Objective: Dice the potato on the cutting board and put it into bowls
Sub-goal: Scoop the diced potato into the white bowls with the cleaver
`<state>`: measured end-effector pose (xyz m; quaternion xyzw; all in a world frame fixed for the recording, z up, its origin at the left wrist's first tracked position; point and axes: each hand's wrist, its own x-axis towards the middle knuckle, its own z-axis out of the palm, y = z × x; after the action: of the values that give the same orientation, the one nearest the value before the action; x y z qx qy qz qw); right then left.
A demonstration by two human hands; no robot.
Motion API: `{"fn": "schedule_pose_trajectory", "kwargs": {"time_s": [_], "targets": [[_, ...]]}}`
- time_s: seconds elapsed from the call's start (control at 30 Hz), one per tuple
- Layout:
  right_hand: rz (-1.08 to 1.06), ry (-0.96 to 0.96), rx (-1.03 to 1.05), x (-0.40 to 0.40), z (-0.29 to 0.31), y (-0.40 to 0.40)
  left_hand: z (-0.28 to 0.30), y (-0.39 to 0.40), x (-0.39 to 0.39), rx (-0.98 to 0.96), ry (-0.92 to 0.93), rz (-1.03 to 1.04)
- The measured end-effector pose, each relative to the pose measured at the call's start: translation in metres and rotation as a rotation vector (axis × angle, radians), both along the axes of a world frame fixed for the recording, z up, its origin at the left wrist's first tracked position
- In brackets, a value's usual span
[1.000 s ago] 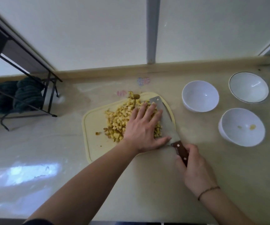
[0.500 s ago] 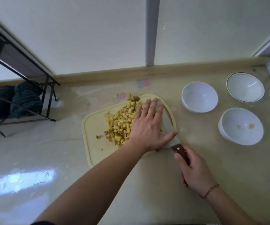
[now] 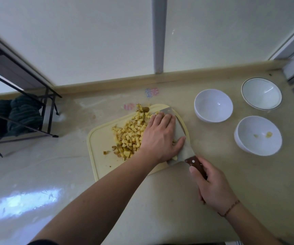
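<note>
- Potato dice (image 3: 130,137) sat heaped on the pale plastic cutting board (image 3: 98,138), mid-desk.
- Right hand (image 3: 213,186) gripped the cleaver (image 3: 181,137) by its wooden handle; left hand (image 3: 160,138) lay flat, fingers straight, herding cubes onto the blade.
- Small slick cubes could easily roll off if the blade tilted.
- Three smooth white bowls (image 3: 213,105) waited beyond.

We find open counter (image 3: 160,200) in front of the cutting board (image 3: 98,156) and to its left. Right of it, three bowls (image 3: 213,106) (image 3: 261,93) (image 3: 258,136) crowd the corner, with narrow gaps between. A wire rack (image 3: 27,106) blocks the far left.
</note>
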<state>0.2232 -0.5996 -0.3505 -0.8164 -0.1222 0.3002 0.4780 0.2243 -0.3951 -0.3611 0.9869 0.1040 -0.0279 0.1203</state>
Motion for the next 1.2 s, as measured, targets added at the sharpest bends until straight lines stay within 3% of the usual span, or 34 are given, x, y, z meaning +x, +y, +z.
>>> {"fn": "schedule_pose_trajectory", "kwargs": {"time_s": [0.23, 0.73, 0.97, 1.2], "targets": [[0.031, 0.014, -0.005, 0.008, 0.006, 0.002, 0.005, 0.005, 0.000, -0.092, 0.039, 0.026], [0.111, 0.088, -0.033, 0.027, 0.022, -0.004, 0.016, -0.002, 0.000, 0.040, 0.177, 0.008], [0.153, 0.051, -0.010, 0.034, 0.052, -0.016, 0.041, -0.012, 0.001, 0.033, 0.136, 0.051], [0.027, 0.128, 0.054, 0.044, 0.108, -0.065, 0.094, -0.057, 0.036, 0.007, 0.008, -0.040]]}}
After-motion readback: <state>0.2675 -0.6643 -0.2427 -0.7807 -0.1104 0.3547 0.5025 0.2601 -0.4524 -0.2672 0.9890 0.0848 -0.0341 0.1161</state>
